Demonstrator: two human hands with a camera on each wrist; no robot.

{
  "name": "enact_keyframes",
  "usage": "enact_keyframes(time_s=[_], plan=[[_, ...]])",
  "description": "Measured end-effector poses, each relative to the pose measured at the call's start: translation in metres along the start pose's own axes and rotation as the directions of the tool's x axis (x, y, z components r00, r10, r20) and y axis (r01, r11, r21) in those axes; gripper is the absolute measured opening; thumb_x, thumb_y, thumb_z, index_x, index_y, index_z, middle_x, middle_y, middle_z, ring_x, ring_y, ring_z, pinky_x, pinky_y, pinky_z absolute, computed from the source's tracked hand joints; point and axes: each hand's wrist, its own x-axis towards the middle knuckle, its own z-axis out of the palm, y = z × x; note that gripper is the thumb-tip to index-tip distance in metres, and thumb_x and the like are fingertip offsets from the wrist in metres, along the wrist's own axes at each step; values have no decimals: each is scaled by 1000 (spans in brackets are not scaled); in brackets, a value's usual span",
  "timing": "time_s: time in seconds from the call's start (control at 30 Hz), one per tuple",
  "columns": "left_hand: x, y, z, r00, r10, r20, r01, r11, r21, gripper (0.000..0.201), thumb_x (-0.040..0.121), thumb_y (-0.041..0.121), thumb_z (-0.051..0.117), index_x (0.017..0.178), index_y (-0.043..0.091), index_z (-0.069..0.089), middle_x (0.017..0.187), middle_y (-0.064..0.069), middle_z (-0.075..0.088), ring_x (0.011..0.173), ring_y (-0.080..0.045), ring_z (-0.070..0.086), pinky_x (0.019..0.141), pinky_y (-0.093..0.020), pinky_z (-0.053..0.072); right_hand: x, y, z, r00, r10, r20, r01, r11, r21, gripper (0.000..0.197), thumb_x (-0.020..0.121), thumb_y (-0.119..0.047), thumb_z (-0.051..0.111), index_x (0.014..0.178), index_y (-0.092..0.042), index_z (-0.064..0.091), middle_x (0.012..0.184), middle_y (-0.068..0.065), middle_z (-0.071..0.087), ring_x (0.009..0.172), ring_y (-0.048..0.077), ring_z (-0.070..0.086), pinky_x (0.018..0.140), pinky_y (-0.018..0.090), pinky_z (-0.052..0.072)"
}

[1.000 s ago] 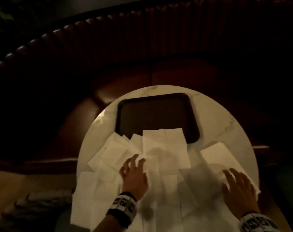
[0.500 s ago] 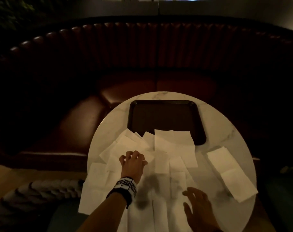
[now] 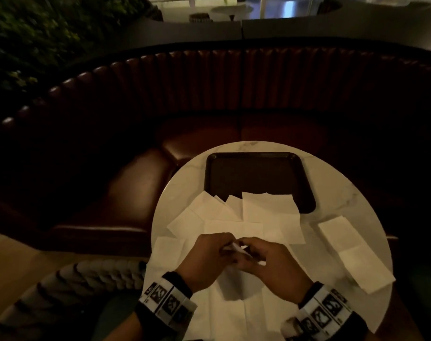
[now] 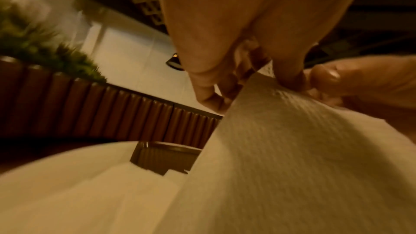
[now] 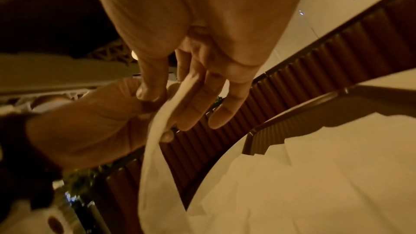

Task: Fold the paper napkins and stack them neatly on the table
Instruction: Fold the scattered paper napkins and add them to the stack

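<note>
Many white paper napkins (image 3: pixel 266 207) lie spread over the near half of the round marble table (image 3: pixel 337 193). My left hand (image 3: pixel 219 249) and right hand (image 3: pixel 254 254) meet above the middle of them. Together they pinch one napkin (image 3: pixel 238 247) by its top edge, lifted off the table. In the left wrist view my left hand (image 4: pixel 247 77) nips the hanging napkin (image 4: pixel 292 140). The right wrist view has my right hand (image 5: pixel 171 102) holding the same napkin (image 5: pixel 157 149) edge-on. Folded napkins (image 3: pixel 352 252) lie in a row at the right edge.
A dark rectangular tray (image 3: pixel 256 175) sits at the back of the table, its near edge covered by napkins. A curved brown leather bench (image 3: pixel 209 134) wraps round the far side. A striped woven cushion (image 3: pixel 86 274) lies at the lower left.
The right hand left the folded napkins and moved to the centre. The left hand came off the spread napkins. Both now hold one napkin raised between them.
</note>
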Motion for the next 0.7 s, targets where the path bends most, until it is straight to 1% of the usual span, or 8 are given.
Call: enact_keyframes(time_s=[0.07, 0.13, 0.17, 0.23, 0.33, 0.43, 0.53, 0.7], plan=[[-6, 1, -3, 998, -56, 31, 58, 996, -72, 18, 86, 36, 66, 97, 21, 67, 85, 9, 68, 76, -4, 61, 71, -23, 51, -2, -2, 1, 998, 60, 18, -61, 993, 101, 36, 78, -31, 73, 112, -37, 61, 90, -7, 73, 87, 4, 67, 79, 16, 51], [-15, -8, -1, 993, -107, 58, 115, 978, -172, 37, 82, 56, 63, 99, 23, 65, 87, 3, 68, 79, -14, 63, 74, -30, 52, -6, 1, 2, 995, 99, -18, -94, 979, 178, 26, 80, -20, 72, 103, -31, 65, 83, -2, 74, 81, 7, 69, 73, 15, 51], [-20, -13, 1, 990, -130, 62, 141, 965, -222, 42, 80, 60, 62, 98, 22, 66, 88, -2, 68, 80, -18, 63, 74, -33, 51, -8, 5, 2, 990, 121, -66, -105, 971, 216, 23, 80, -13, 71, 98, -28, 68, 81, 0, 74, 79, 8, 69, 70, 15, 50], [-32, -20, 7, 981, -184, 67, 195, 930, -310, 41, 82, 55, 62, 93, 16, 68, 86, -7, 68, 78, -18, 63, 75, -35, 51, -15, 14, 3, 970, 194, -148, -146, 948, 284, 22, 80, -4, 69, 92, -22, 71, 79, 3, 74, 77, 13, 69, 68, 17, 51], [-43, -18, 18, 965, -242, 102, 262, 861, -437, 29, 88, 33, 66, 86, 4, 68, 74, -8, 68, 68, -15, 64, 69, -32, 54, -27, 24, 5, 951, 274, -144, -212, 915, 343, 19, 81, -5, 69, 92, -19, 71, 81, 1, 74, 80, 16, 68, 70, 19, 51], [-45, -10, 21, 980, -169, 100, 193, 926, -323, 24, 90, 32, 64, 84, 10, 70, 71, 5, 67, 63, -4, 60, 64, -18, 46, -32, 19, 0, 967, 252, -37, -227, 919, 321, 18, 82, -18, 69, 99, -25, 69, 87, -6, 72, 85, 11, 67, 74, 21, 52], [-42, -3, 17, 992, -70, 103, 89, 978, -189, 22, 89, 40, 63, 87, 20, 71, 76, 10, 68, 68, -2, 61, 65, -17, 45, -24, 10, -2, 981, 195, 7, -193, 962, 192, 10, 83, -26, 68, 92, -26, 73, 84, -4, 71, 85, 10, 65, 78, 22, 52], [-40, -2, 5, 996, -78, 43, 84, 986, -142, 25, 89, 44, 62, 87, 21, 73, 77, 11, 70, 73, -5, 64, 68, -22, 50, -16, 4, 3, 977, 177, -118, -148, 964, 219, 9, 84, -20, 67, 79, -21, 76, 82, -5, 74, 82, 7, 66, 77, 21, 50]])
